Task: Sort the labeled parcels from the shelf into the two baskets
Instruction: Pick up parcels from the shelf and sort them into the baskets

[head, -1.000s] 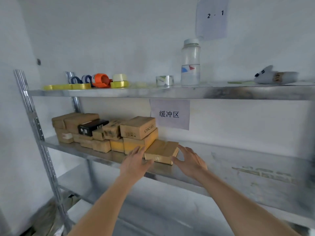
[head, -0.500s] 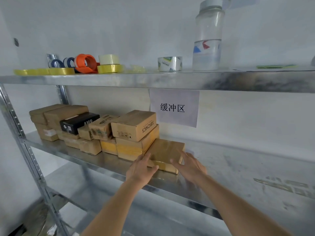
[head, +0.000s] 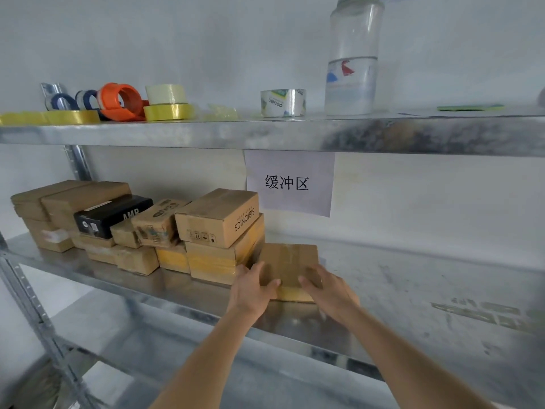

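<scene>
Head view: left hand (head: 250,290) and right hand (head: 327,290) both grasp flat parcel (head: 290,261) on shelf (head: 413,290), beside stack (head: 218,231).

The shelf (head: 427,290) is bare to the right of the flat box (head: 290,261). Stacked boxes (head: 224,243) crowd its left side, touching it.

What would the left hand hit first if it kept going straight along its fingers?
Left hand already touches the flat parcel; pushed further, probably the yellow-taped box beside it, though depth is unclear.
</scene>
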